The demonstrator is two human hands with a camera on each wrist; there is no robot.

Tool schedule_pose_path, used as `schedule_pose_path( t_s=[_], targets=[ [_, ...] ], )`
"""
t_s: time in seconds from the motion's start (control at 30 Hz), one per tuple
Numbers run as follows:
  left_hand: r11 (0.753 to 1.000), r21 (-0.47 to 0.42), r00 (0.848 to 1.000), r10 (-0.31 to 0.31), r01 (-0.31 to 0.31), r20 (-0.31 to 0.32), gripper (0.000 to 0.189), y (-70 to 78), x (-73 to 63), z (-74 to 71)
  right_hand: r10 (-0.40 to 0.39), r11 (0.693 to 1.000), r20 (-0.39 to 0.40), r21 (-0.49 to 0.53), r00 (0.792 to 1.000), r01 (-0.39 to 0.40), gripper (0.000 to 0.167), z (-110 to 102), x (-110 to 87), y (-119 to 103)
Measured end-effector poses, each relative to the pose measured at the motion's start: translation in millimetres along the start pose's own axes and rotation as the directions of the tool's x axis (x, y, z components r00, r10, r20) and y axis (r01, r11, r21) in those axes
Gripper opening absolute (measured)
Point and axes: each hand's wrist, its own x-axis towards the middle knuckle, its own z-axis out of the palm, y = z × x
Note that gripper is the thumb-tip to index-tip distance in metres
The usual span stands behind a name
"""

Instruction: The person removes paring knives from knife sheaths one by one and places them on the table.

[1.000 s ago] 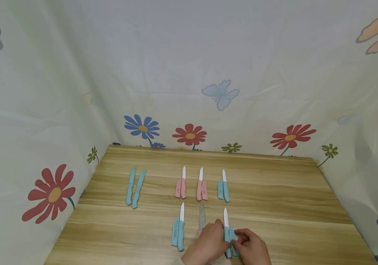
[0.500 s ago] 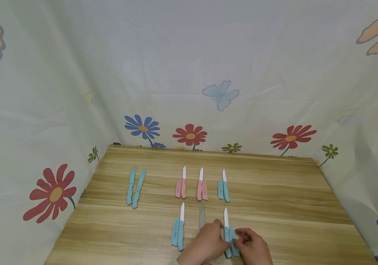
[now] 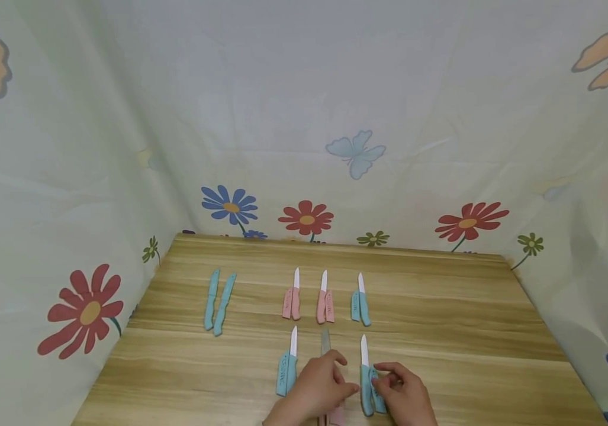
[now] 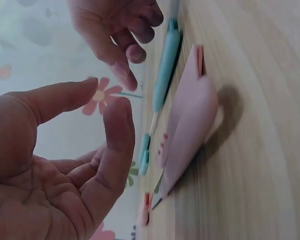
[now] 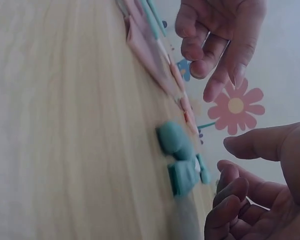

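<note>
A teal-handled paring knife (image 3: 366, 390) with a white blade lies at the front of the table, its teal sheath (image 3: 378, 399) along its right side. Just right of that sheath is my right hand (image 3: 406, 395); the right wrist view shows its thumb and fingers apart and holding nothing. My left hand (image 3: 318, 384) hovers left of the teal knife, thumb and forefinger spread with nothing between them. Beneath it, partly hidden, lies a grey-bladed knife (image 3: 326, 341); its pink handle and sheath (image 4: 190, 125) show in the left wrist view.
Another teal knife with its sheath (image 3: 282, 374) lies left of my left hand. Farther back are two pink knives (image 3: 295, 303) (image 3: 321, 306) and a teal one (image 3: 364, 309), sheaths alongside. Two sheathed teal knives (image 3: 211, 300) (image 3: 224, 305) lie at the left. Flowered cloth surrounds the wooden table (image 3: 442, 296).
My left hand has let go of the teal knife and moved left, over the pink-handled one. My right hand has loosened from the teal sheath. The knives look unmoved.
</note>
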Motion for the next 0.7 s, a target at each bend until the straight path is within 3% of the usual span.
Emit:
schedule_pose_path(
  t_s=[0.17, 0.37, 0.7],
  targets=[
    [0.999, 0.019, 0.999, 0.038, -0.037, -0.036, 0.047, -3.6, -4.3, -10.6, -0.010, 0.999, -0.004, 0.051, 1.000, 0.010, 0.023, 6, -1.1, -11],
    [0.998, -0.021, 0.997, 0.054, -0.055, -0.062, 0.040, -9.4, -10.8, -22.6, -0.058, 0.992, 0.010, 0.116, 0.998, 0.056, 0.021, 17, -3.5, -27],
    [0.998, -0.042, 0.997, 0.040, -0.043, -0.071, 0.034, -25.0, -20.5, -38.8, -0.169, 0.970, 0.130, 0.199, 0.977, 0.141, 0.020, 41, -5.4, -52]
  ],
)
